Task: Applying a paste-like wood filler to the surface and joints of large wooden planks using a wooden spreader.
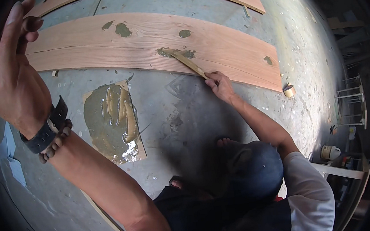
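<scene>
Head view: my right grip (pixel 221 86) was clamped on the stick (pixel 188 64), its tip on the filler (pixel 187 53) near the board (pixel 231 45)'s near edge; my left grip (pixel 20 90) was raised, unclosed. I judged low-angle, even strokes along the grain best.

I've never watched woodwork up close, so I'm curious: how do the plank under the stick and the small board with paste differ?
The plank is mostly bare wood with scattered greenish patches; the small board is mostly covered in glossy paste. The plank is much longer than the board. The stick in the right hand meets the plank, while no tool touches the board. Both carry greenish material.
</scene>
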Available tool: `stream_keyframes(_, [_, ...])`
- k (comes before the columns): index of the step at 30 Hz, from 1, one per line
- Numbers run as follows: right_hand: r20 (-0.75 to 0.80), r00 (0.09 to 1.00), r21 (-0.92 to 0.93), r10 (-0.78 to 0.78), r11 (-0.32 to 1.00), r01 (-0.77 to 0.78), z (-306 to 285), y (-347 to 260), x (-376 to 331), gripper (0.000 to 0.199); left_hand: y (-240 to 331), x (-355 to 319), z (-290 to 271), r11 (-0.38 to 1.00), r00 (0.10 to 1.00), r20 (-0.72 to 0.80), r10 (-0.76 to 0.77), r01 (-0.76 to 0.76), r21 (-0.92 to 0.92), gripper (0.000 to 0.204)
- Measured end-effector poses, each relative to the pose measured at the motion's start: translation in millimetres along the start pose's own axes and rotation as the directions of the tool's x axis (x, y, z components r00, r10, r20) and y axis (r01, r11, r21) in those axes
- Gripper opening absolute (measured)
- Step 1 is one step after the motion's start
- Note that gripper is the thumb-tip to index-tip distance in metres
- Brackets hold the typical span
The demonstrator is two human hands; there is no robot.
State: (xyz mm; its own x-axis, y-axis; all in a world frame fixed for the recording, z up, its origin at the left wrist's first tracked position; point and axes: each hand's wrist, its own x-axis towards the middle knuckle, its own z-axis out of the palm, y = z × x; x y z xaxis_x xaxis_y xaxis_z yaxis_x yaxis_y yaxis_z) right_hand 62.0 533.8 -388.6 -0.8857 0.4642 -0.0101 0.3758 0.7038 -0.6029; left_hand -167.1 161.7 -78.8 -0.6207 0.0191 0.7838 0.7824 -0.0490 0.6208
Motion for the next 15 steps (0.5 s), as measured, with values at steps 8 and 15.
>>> stream_keyframes(8, [-0.059,0.998,-0.510,-0.036,0.860,0.001,-87,35,-43,0.034,7,-4,12,0.996,0.999,-0.039,0.005,-0.002,0.088,0.034])
stream_keyframes(15, [0.185,0.953,-0.448,-0.239,0.843,0.298,-84,0,47,0.031,7,-6,30,0.995,1.000,0.010,0.028,-0.029,0.098,0.033])
